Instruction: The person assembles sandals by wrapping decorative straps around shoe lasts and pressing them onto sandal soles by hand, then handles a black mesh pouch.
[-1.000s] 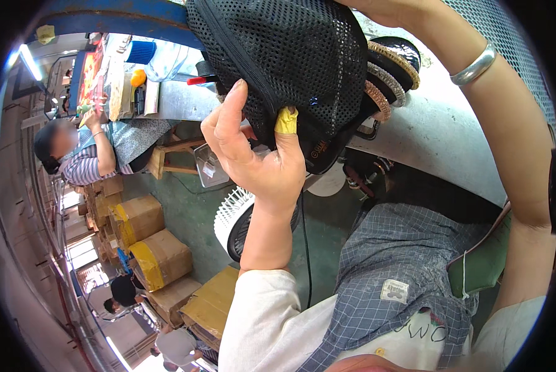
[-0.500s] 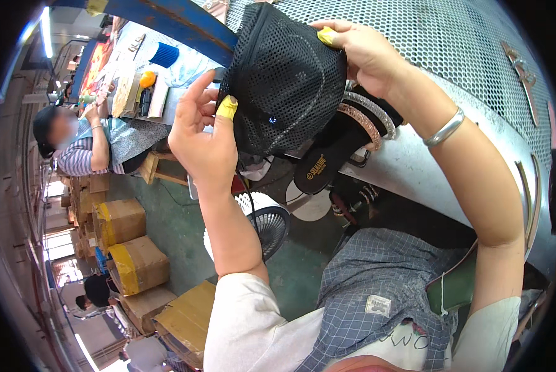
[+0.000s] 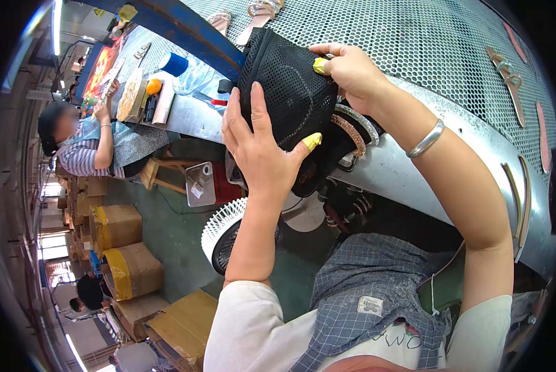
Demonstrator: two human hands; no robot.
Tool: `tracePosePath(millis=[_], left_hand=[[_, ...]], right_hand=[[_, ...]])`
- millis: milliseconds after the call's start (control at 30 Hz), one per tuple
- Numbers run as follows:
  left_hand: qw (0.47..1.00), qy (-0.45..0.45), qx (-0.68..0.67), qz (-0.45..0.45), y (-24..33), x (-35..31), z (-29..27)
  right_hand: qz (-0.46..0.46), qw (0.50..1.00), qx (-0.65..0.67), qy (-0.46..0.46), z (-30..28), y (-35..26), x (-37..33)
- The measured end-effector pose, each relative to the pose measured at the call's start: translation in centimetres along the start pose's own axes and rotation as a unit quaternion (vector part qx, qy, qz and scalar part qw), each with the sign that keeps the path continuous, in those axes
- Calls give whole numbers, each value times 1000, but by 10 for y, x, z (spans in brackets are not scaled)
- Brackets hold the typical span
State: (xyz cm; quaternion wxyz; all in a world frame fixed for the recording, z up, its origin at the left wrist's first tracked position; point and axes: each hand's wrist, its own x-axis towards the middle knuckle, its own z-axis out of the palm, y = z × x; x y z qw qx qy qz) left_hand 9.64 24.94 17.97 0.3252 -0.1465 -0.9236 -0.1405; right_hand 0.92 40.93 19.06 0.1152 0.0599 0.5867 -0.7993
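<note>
A black mesh pouch-like thing [image 3: 290, 87], its exact kind unclear, stands up in front of me over the bench edge. My left hand [image 3: 259, 149] lies along its left side with fingers stretched and spread, and yellow tape wraps the thumb. My right hand [image 3: 355, 77] pinches the mesh's upper right edge between taped thumb and fingers. Under and beside the mesh sits a black sandal with glittering straps [image 3: 352, 130]; its footbed is mostly covered by the mesh and my left hand.
A perforated metal bench [image 3: 402, 43] holds several shoe parts, including a strapped sandal [image 3: 510, 80]. A blue beam [image 3: 191, 34] crosses overhead left. Below are a white fan [image 3: 225, 232] and cardboard boxes [image 3: 132, 270]. Another person [image 3: 88, 149] works at the far left.
My left hand has shifted right and down across the mesh, its fingers now spread flat instead of curled at the edge. The mesh and my right hand sit slightly lower in the view.
</note>
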Motion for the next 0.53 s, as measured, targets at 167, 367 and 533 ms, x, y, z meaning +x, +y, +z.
tracePosePath(millis=[167, 367, 533], left_hand=[[996, -41, 76, 12, 9, 8, 13], [985, -69, 108, 117, 11, 41, 23], [984, -50, 83, 149, 7, 47, 29]], right_hand=[[-20, 1000, -8, 19, -13, 4, 7], [-22, 997, -17, 74, -5, 9, 28], [-68, 983, -147, 90, -30, 4, 5]])
